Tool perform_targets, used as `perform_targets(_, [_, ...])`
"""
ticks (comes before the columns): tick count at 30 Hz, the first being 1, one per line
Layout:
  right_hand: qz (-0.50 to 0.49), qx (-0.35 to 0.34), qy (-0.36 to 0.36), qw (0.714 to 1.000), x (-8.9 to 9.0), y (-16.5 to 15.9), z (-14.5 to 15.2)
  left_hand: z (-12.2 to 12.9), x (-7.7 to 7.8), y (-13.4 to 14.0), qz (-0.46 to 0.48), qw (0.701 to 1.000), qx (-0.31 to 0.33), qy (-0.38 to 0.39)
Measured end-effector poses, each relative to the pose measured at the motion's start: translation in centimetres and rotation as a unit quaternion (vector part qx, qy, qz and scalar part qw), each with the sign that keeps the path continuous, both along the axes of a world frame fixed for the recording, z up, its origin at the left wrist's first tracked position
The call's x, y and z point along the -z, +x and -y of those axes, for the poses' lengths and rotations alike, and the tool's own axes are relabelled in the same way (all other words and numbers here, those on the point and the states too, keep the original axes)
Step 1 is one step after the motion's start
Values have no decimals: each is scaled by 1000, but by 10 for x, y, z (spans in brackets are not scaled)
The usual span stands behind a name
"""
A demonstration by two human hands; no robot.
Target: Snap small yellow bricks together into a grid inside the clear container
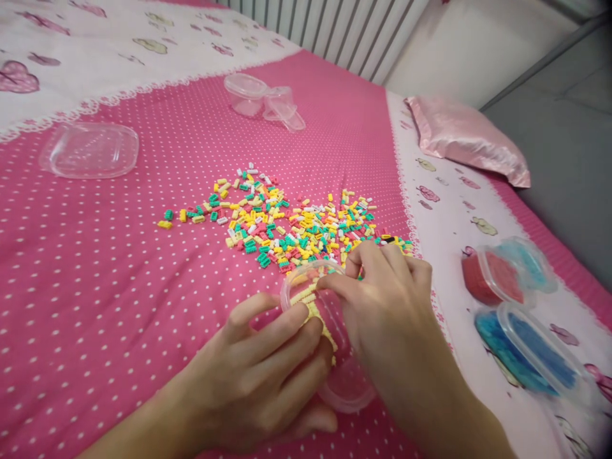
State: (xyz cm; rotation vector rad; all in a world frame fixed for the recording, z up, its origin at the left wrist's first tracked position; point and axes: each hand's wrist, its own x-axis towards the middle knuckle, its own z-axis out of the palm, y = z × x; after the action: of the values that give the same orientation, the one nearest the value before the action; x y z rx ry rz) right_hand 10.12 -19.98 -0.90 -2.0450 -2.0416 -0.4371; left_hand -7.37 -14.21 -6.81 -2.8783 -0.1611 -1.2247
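Observation:
My left hand (268,370) is closed around a small clear plastic tub (285,292), which is tilted and has a clear rounded lid or flap at its near end. Pale yellow toy building bricks (313,307) lie inside the tub. Over the tub's right side is my right hand (387,299), fingers curled in a pinch, with the thumb at the tub's opening. Whatever its fingertips hold is hidden. Just beyond both hands spreads a loose pile of small toy building bricks (306,229) in yellow, green, pink, white and cream.
A pink dotted bedspread (182,350) lies under everything. A clear lid (93,150) rests at the left, and clear empty tubs (246,95) stand farther back. On the right are a tub with red contents (492,277), a tub with blue contents (526,350) and a pink pillow (468,140).

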Motion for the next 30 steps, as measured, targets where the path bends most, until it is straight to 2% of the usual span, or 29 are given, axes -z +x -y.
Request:
perform_targets(2, [-78, -12, 16, 997, -8, 9, 4, 0, 1, -2, 1, 1000, -1, -11])
perform_targets(5, [-167, -25, 31, 985, -17, 25, 9, -3, 1, -7, 20, 997, -38, -60])
perform_targets(9, [-153, -71, 27, 985, -12, 26, 10, -12, -6, -11, 16, 982, -104, -160])
perform_targets(13, [-134, -85, -48, 986, -2, 12, 8, -16, -9, -8, -30, 965, -110, -235])
perform_targets(19, [-145, -91, -50, 984, 6, 10, 6, -16, -7, -6, -77, 966, -103, -223])
perform_targets(23, [-154, -97, -79, 980, 8, 13, 9, -14, -7, -4, -84, 970, -104, -205])
perform_targets(27, [-142, -130, -69, 979, 9, 13, 11, -14, -7, -2, -86, 973, -110, -184])
perform_targets(30, [-147, -124, -75, 978, 9, 13, 11, -14, -7, -1, -86, 975, -112, -173])
